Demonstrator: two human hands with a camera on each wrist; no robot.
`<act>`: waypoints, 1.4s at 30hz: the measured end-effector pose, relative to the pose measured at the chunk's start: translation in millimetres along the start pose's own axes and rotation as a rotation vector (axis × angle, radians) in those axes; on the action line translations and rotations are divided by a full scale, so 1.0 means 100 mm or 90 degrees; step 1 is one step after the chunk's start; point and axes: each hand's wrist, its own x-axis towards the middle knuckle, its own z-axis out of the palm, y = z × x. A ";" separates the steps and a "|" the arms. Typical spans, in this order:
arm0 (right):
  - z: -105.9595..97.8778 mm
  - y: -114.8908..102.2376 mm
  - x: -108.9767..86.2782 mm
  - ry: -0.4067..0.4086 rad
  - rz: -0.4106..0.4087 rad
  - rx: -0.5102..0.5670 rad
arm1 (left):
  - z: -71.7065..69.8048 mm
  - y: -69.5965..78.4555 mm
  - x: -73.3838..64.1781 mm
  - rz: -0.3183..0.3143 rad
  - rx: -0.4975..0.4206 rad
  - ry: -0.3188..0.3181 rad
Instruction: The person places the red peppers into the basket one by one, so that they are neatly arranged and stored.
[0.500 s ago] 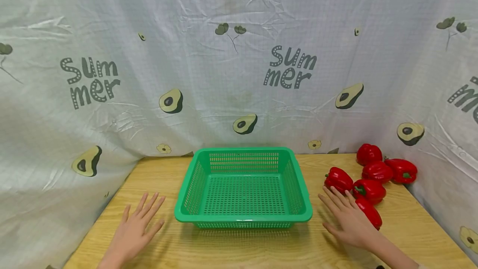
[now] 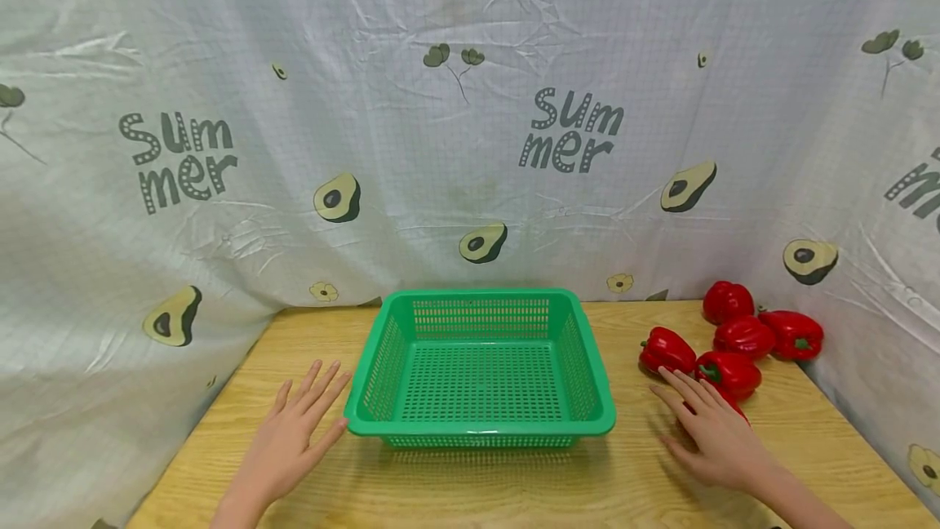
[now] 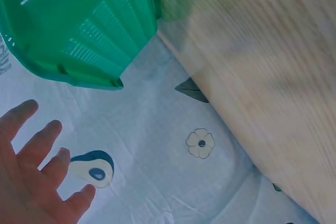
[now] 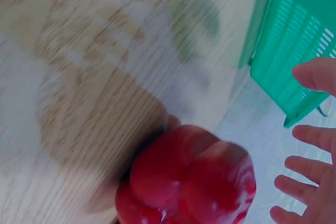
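Note:
A green plastic basket (image 2: 477, 428) with slotted sides and nothing in it stands mid-table. My left hand (image 2: 290, 439) is held beside its left front corner, fingers spread and straight, the thumb overlapping the rim in the head view. To the right, my right hand (image 2: 716, 439) hovers over the nearest red bell pepper (image 4: 194, 177), partly hiding it; its fingers are extended and hold nothing. Just beyond those fingertips lie another red pepper (image 2: 667, 351) and a third red pepper (image 2: 729, 375) with a green stem.
More red peppers lie farther back on the right: a red pepper (image 2: 728, 302) by the curtain and a red pepper (image 2: 791, 335) near the table's right edge. A printed curtain (image 2: 411, 186) encloses the back and sides of the wooden table (image 2: 441, 496).
My left hand has moved right and forward, up to the basket's corner. My right hand has shifted slightly right, covering more of the nearest pepper. The basket and peppers stay where they were.

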 end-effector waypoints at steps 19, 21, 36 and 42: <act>-0.08 0.15 -0.11 -0.012 0.054 -0.031 | 0.17 0.12 0.19 0.027 -0.031 -0.031; -0.08 0.15 -0.11 -0.015 0.058 -0.030 | 0.19 0.13 0.20 0.017 -0.048 -0.041; -0.06 0.16 -0.17 -0.027 0.074 -0.078 | 0.30 0.18 0.21 -0.011 -0.086 -0.097; -0.06 0.17 -0.18 -0.041 0.098 -0.078 | 0.32 0.17 0.22 -0.007 -0.089 -0.109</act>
